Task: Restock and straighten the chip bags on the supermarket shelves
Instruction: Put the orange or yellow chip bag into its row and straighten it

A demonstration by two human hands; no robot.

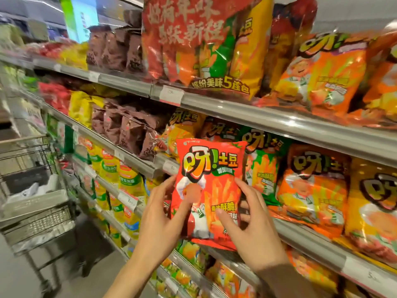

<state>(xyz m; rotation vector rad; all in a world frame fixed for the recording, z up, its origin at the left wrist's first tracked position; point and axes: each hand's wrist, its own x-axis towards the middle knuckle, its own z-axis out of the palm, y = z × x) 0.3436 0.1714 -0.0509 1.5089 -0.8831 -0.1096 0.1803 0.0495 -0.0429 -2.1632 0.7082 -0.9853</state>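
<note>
I hold a red chip bag (209, 186) upright in front of the middle shelf (300, 235). My left hand (163, 214) grips its left edge, thumb on the front. My right hand (249, 220) holds the right edge, fingers curled round the side and thumb on the front. Behind the bag stand green (261, 168), orange (311, 186) and yellow (373, 211) bags of the same brand in a row on that shelf.
The upper shelf (236, 106) carries a big red multi-pack (199, 44) and orange bags (326, 76). Brown bags (126, 127) fill the shelf to the left. Yellow-green bags (120, 175) sit on the lower shelves. A metal shopping cart (34, 203) stands in the aisle at left.
</note>
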